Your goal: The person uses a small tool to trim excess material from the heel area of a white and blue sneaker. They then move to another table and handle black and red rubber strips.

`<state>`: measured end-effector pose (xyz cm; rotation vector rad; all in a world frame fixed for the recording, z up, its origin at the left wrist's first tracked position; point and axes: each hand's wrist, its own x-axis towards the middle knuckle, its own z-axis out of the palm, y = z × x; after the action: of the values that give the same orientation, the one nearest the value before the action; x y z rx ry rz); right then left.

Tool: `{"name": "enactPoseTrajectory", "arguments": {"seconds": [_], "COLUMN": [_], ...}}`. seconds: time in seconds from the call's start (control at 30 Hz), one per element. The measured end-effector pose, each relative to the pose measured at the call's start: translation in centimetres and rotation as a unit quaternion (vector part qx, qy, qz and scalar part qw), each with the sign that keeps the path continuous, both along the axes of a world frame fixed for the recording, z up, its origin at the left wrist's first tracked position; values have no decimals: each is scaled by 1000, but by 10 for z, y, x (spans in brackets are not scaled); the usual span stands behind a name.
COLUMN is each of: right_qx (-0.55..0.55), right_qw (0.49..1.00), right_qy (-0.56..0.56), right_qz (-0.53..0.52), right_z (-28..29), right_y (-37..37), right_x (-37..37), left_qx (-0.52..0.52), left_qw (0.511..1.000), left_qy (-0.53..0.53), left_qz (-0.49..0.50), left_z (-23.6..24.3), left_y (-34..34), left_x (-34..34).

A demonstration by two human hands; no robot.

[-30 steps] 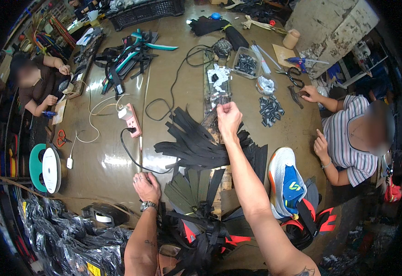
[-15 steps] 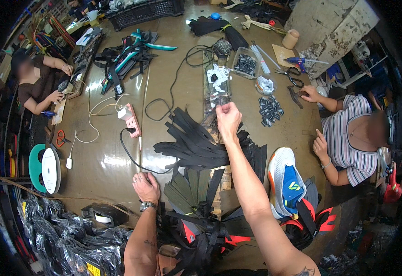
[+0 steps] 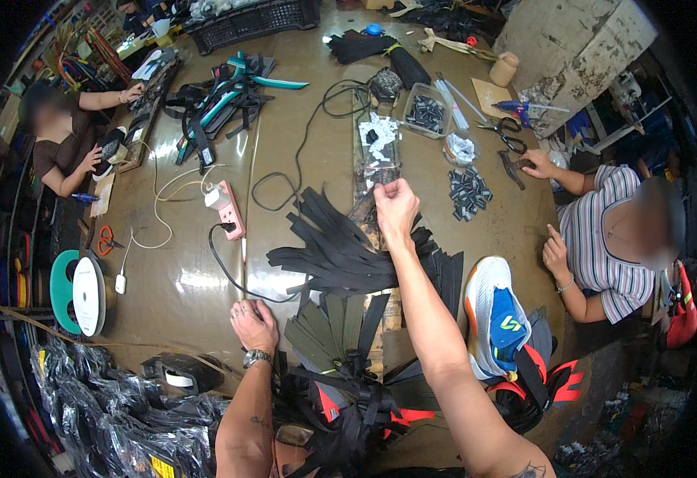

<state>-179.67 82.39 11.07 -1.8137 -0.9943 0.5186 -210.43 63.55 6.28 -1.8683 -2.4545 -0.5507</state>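
My left hand (image 3: 254, 327) lies on the tabletop, fingers loosely spread and holding nothing. My right hand (image 3: 397, 210) is closed in a pinch over the near end of a narrow worn board (image 3: 362, 177); whatever its fingertips hold, if anything, is too small to make out. Black webbing straps (image 3: 328, 247) fan out beneath and left of that wrist. Beyond the fingers, small white pieces (image 3: 378, 135) are scattered on the board. Nearer me is a bundle of dark olive straps (image 3: 334, 327), with black and red straps below it.
A white sports shoe (image 3: 488, 311) stands right of my forearm. Small dark pieces (image 3: 469, 193) lie loose near a tub (image 3: 428, 110). A pink power strip (image 3: 227, 211) and cords cross the left middle. Co-workers sit left and right, the right one's hand on a dark tool (image 3: 511, 170).
The co-worker at left has reached one arm forward along the table's far side. My own hands have barely moved.
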Motion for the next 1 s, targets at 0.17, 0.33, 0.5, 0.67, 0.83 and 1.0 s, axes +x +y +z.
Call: {"name": "enactPoseTrajectory", "arguments": {"seconds": [0.17,0.33,0.5,0.67,0.83,1.0], "right_qx": [7,13,10,12,17,12], "right_qw": [1000,1000,1000,1000,1000,1000], "right_qy": [-1,2,7,7,-4,6], "right_qz": [4,4,-1,-2,-3,-6], "right_z": [1,0,-3,-3,-1,0], "right_y": [-1,0,0,0,0,0], "right_x": [0,0,0,0,0,-1], "left_qx": [-8,10,21,20,13,14], "left_qw": [1000,1000,1000,1000,1000,1000], "left_qy": [1,6,-7,-6,-3,-4], "left_qz": [5,-3,-10,-11,-8,-7], "left_z": [0,0,1,1,2,2], "left_y": [0,0,0,0,0,0], "left_x": [0,0,1,0,0,0]}}
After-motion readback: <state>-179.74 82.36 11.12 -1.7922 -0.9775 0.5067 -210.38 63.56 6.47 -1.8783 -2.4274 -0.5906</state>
